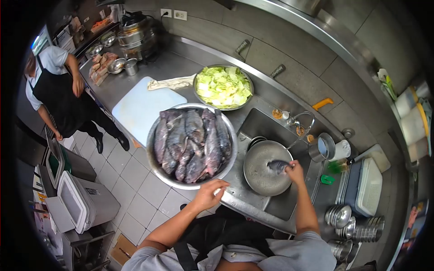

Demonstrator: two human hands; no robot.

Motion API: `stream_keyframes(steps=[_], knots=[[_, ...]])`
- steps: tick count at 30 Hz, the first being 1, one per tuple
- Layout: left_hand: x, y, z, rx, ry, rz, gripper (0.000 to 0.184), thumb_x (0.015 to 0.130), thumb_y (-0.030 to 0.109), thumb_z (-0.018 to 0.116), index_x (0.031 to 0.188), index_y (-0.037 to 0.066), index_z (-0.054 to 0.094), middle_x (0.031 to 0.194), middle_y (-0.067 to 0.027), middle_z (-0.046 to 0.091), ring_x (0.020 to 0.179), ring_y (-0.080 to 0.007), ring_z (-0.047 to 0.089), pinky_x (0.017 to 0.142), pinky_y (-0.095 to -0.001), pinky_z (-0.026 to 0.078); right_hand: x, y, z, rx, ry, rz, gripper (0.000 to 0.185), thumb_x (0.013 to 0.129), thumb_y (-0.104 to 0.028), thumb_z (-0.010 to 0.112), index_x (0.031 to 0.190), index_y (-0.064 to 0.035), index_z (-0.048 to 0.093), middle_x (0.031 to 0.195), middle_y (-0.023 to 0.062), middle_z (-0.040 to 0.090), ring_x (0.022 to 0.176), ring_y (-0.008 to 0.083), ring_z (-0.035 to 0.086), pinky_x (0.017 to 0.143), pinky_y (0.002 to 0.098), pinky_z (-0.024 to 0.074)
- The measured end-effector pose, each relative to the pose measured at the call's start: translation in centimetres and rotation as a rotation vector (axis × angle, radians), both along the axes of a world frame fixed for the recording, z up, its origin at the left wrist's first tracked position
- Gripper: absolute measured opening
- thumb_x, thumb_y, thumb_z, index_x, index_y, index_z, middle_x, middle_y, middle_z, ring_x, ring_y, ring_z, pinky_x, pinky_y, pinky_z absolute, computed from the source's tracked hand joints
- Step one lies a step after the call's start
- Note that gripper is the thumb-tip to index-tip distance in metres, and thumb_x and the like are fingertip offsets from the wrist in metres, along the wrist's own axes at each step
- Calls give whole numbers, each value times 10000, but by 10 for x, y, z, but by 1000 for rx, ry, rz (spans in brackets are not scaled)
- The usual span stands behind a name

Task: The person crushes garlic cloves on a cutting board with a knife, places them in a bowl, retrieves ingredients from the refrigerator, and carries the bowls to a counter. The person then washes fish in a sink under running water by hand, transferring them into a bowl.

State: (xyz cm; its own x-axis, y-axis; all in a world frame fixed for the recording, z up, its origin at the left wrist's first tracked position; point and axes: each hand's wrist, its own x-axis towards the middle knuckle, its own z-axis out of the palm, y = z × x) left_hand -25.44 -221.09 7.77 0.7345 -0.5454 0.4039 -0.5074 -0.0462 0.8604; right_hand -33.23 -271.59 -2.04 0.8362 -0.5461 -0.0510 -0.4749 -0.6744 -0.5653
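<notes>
My right hand (294,172) grips a dark fish (277,166) over a round metal bowl of water (267,181) in the sink. Part of the fish is in the water, so I cannot see all of it. A thin curved tap (296,121) stands above the bowl. My left hand (209,195) is by the counter's front edge, just below a large steel bowl (168,181) heaped with several dark, scaly fish (193,135). Its fingers are loosely apart with nothing in them; whether they touch the bowl's rim I cannot tell.
A bowl of chopped cabbage (224,86) and a white cutting board (142,106) lie behind the fish. A cloth (172,83) touches the board. Stacked steel bowls (338,216) and a plastic basket (370,187) stand at right. A person in a black apron (56,90) stands at left.
</notes>
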Motion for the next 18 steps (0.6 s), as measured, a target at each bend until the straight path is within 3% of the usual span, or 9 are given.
stream_keyframes(steps=[1, 2, 4, 7, 9, 11, 13, 18], knots=[[-6, 28, 7, -12, 43, 63, 195, 882, -14, 679, 1070, 29, 707, 1006, -137, 718, 848, -268, 704, 743, -334, 565, 5, 20, 26, 111, -173, -26, 394, 806, -247, 783, 1083, -54, 580, 898, 92, 690, 730, 190, 674, 646, 361, 544], [-11, 55, 13, -23, 86, 121, 190, 876, -30, 683, 1057, 23, 708, 1002, -136, 720, 844, -251, 703, 734, -324, 563, 5, 37, 53, 443, -420, -13, 309, 884, -210, 753, 1076, -64, 560, 861, 12, 636, 720, 89, 591, 588, 293, 510], [-19, 102, 10, -64, 42, 301, 173, 868, -54, 689, 1027, 12, 709, 1003, -131, 721, 830, -221, 697, 719, -314, 558, 23, 107, 147, 607, -467, -185, 284, 912, -237, 762, 1092, -90, 598, 908, 14, 656, 763, 109, 639, 626, 264, 521], [-20, 152, 32, -77, 16, 424, 143, 872, -51, 692, 1006, -4, 705, 964, -123, 707, 784, -191, 675, 706, -297, 548, 58, 178, 205, 719, -562, -142, 343, 948, -312, 725, 1178, -99, 587, 1035, 55, 685, 925, 177, 693, 750, 371, 592], [-17, 175, 40, -74, -22, 518, 149, 877, -55, 681, 1017, -8, 699, 940, -110, 686, 772, -175, 658, 699, -288, 541, 85, 223, 212, 818, -594, -101, 378, 963, -345, 707, 1211, -89, 580, 1122, 75, 661, 953, 203, 688, 786, 402, 603], [-15, 193, 39, -82, -15, 526, 146, 888, -41, 680, 1029, -5, 696, 958, -108, 687, 802, -171, 660, 707, -281, 536, 103, 262, 205, 931, -456, -32, 478, 946, -463, 701, 1209, -82, 582, 1101, 84, 666, 899, 188, 694, 760, 363, 608], [-16, 207, 34, -85, 0, 548, 139, 916, -16, 671, 1054, -8, 688, 1006, -96, 681, 829, -149, 647, 718, -266, 524, 111, 281, 178, 775, -280, 99, 490, 929, -500, 714, 1165, -82, 617, 978, 45, 698, 814, 143, 686, 700, 298, 556], [-19, 227, 11, -70, 25, 584, 120, 928, -17, 653, 1044, 0, 679, 992, -89, 677, 789, -137, 622, 683, -269, 503, 101, 243, 105, 823, -154, 38, 288, 953, -329, 710, 1092, -83, 654, 968, 39, 717, 812, 143, 692, 689, 297, 570]])
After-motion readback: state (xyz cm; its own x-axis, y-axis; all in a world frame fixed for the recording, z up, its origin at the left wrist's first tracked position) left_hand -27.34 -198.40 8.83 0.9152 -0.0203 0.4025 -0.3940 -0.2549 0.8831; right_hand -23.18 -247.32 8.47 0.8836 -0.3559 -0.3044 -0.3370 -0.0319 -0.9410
